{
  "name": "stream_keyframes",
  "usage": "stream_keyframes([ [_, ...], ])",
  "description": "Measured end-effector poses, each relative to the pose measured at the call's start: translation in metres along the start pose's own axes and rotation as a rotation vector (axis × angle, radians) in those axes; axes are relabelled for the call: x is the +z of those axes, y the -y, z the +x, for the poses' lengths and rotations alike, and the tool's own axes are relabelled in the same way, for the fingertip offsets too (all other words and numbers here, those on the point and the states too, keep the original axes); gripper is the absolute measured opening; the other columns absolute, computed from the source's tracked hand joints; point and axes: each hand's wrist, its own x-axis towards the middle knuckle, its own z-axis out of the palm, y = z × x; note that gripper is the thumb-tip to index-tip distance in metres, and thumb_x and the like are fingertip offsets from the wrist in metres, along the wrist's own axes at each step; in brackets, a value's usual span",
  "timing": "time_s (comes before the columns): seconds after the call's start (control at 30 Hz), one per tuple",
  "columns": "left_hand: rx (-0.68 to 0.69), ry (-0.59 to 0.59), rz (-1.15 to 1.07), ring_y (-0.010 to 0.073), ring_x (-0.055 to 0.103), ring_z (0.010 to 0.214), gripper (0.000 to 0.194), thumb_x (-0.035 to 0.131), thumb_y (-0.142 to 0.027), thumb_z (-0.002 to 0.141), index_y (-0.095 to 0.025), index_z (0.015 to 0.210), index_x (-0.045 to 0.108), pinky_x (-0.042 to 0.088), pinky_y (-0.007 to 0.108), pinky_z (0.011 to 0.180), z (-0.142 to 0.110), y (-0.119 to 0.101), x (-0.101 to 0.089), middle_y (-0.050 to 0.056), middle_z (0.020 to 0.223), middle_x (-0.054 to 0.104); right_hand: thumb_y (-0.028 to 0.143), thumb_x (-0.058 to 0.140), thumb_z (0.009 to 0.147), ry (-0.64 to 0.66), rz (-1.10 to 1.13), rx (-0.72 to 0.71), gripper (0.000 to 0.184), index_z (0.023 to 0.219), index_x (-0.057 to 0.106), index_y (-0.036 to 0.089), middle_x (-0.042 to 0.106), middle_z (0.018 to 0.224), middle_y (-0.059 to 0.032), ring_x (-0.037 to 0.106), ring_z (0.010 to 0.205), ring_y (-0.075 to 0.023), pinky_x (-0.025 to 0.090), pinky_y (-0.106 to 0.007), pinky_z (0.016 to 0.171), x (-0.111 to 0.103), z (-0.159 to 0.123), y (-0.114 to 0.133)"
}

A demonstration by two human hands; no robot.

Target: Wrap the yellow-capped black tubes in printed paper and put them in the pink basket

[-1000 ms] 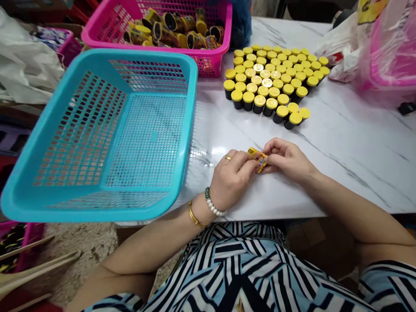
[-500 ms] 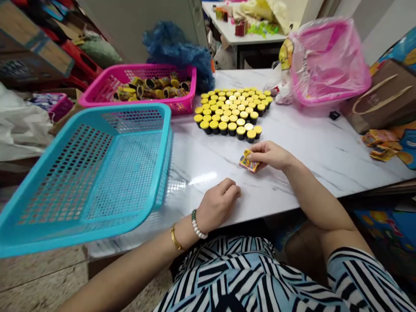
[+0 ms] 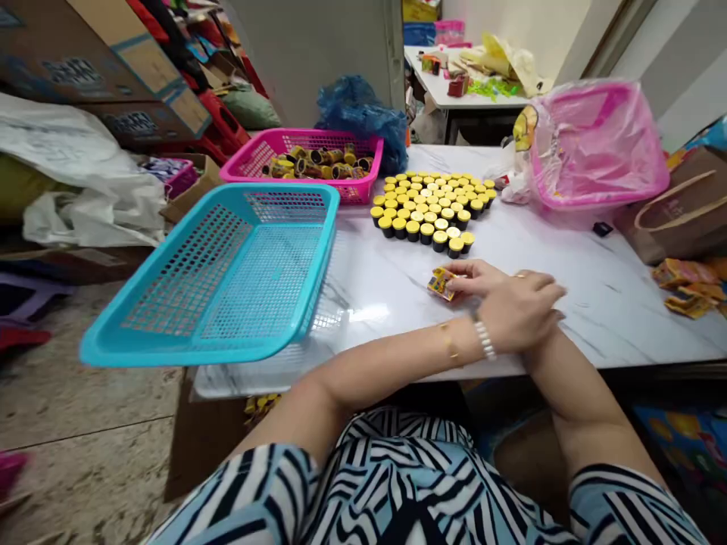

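Observation:
My right hand pinches a small yellow printed wrapper just above the white marble-patterned table. My left hand, with a pearl bracelet at its wrist, crosses over my right wrist. Its fingers are bent and a little apart, with nothing visible in them; whether it touches the right arm I cannot tell. Beyond the wrapper, many small black tubs with yellow lids stand upright in close rows.
A turquoise basket overhangs the table's left edge. Behind it, a pink basket holds yellow-and-black wrapped tubs. A bag-lined pink basket, a brown paper bag and folded wrappers are at right.
My left hand has moved right, from the table's front edge to across my right wrist. My right hand keeps hold of the wrapper. The view has shifted, showing more on the left.

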Motion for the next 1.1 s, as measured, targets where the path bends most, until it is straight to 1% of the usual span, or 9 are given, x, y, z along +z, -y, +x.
stream_keyframes([
  [0.07, 0.069, -0.300, -0.005, 0.0266, 0.069, 0.122, 0.015, 0.064, -0.018, 0.099, -0.017, 0.112, 0.073, 0.059, 0.049, 0.108, -0.060, 0.023, -0.012, 0.015, 0.128, 0.073, 0.037, 0.086, 0.077, 0.006, -0.023, -0.065, 0.042, 0.115, 0.076, 0.023, 0.082, 0.102, -0.0028, 0.076, 0.087, -0.0175, 0.065, -0.030, 0.077, 0.007, -0.002, 0.000],
  [0.1, 0.007, -0.472, 0.001, 0.0251, 0.069, 0.119, 0.017, 0.066, -0.019, 0.099, -0.020, 0.114, 0.074, 0.060, 0.048, 0.105, -0.090, 0.035, -0.023, 0.012, 0.122, 0.074, 0.036, 0.086, 0.078, 0.008, -0.014, -0.085, 0.040, 0.114, 0.077, 0.022, 0.081, 0.103, -0.0032, 0.076, 0.089, -0.0177, 0.065, -0.030, 0.077, 0.013, -0.002, -0.001],
  [0.17, -0.256, -0.669, 0.047, 0.0199, 0.070, 0.101, 0.013, 0.072, -0.023, 0.097, -0.021, 0.109, 0.075, 0.061, 0.040, 0.094, -0.142, 0.059, -0.050, 0.008, 0.108, 0.073, 0.035, 0.086, 0.079, 0.002, 0.023, -0.075, 0.040, 0.116, 0.077, 0.021, 0.081, 0.103, -0.0041, 0.075, 0.083, -0.0171, 0.065, -0.029, 0.073, 0.028, -0.003, -0.002],
  [0.27, -0.528, -0.564, -0.020, 0.0133, 0.066, 0.074, 0.022, 0.078, -0.035, 0.093, -0.019, 0.107, 0.074, 0.057, 0.029, 0.074, -0.184, 0.084, -0.072, 0.003, 0.090, 0.073, 0.034, 0.083, 0.082, -0.048, 0.055, -0.020, 0.042, 0.121, 0.075, 0.022, 0.081, 0.098, -0.0053, 0.073, 0.070, -0.0154, 0.066, -0.031, 0.067, 0.053, -0.001, -0.009],
  [0.4, -0.519, -0.479, -0.040, 0.0129, 0.066, 0.072, 0.026, 0.084, -0.034, 0.088, -0.016, 0.105, 0.076, 0.054, 0.026, 0.069, -0.193, 0.100, -0.060, 0.004, 0.088, 0.074, 0.038, 0.081, 0.085, -0.099, -0.075, -0.099, 0.046, 0.128, 0.072, 0.024, 0.080, 0.106, -0.0063, 0.075, 0.077, -0.0183, 0.068, -0.037, 0.075, 0.077, 0.001, -0.021],
  [0.57, -0.454, -0.608, 0.011, 0.0113, 0.066, 0.070, 0.020, 0.084, -0.023, 0.088, -0.017, 0.105, 0.076, 0.055, 0.024, 0.065, -0.191, 0.095, -0.048, 0.003, 0.090, 0.074, 0.033, 0.080, 0.086, -0.368, -0.573, -0.441, 0.058, 0.142, 0.066, 0.025, 0.075, 0.107, -0.0065, 0.073, 0.089, -0.0207, 0.067, -0.038, 0.081, 0.089, -0.003, -0.030],
  [0.7, -0.382, -0.660, -0.023, 0.0103, 0.066, 0.071, 0.020, 0.082, -0.021, 0.090, -0.018, 0.109, 0.075, 0.057, 0.024, 0.067, -0.198, 0.082, -0.050, 0.003, 0.094, 0.076, 0.025, 0.072, 0.090, -0.459, -0.730, -0.576, 0.065, 0.153, 0.056, 0.029, 0.073, 0.104, -0.0039, 0.072, 0.086, -0.0182, 0.067, -0.033, 0.077, 0.095, -0.007, -0.032],
  [0.9, -0.343, -0.664, -0.015, 0.0146, 0.075, 0.093, 0.025, 0.079, -0.018, 0.093, -0.018, 0.117, 0.074, 0.064, 0.025, 0.083, -0.202, 0.076, -0.042, 0.006, 0.105, 0.077, 0.022, 0.074, 0.088, -0.488, -0.698, -0.556, 0.063, 0.148, 0.057, 0.027, 0.073, 0.106, -0.0043, 0.074, 0.090, -0.0180, 0.067, -0.029, 0.072, 0.097, -0.008, -0.032],
  [1.1, -0.272, -0.629, 0.097, 0.0197, 0.075, 0.109, 0.043, 0.076, -0.015, 0.094, -0.016, 0.136, 0.068, 0.065, 0.033, 0.099, -0.206, 0.078, -0.036, 0.012, 0.122, 0.077, 0.022, 0.070, 0.092, -0.516, -0.771, -0.551, 0.044, 0.136, 0.064, 0.024, 0.076, 0.104, -0.0056, 0.075, 0.090, -0.0192, 0.066, -0.032, 0.074, 0.095, -0.007, -0.027],
])
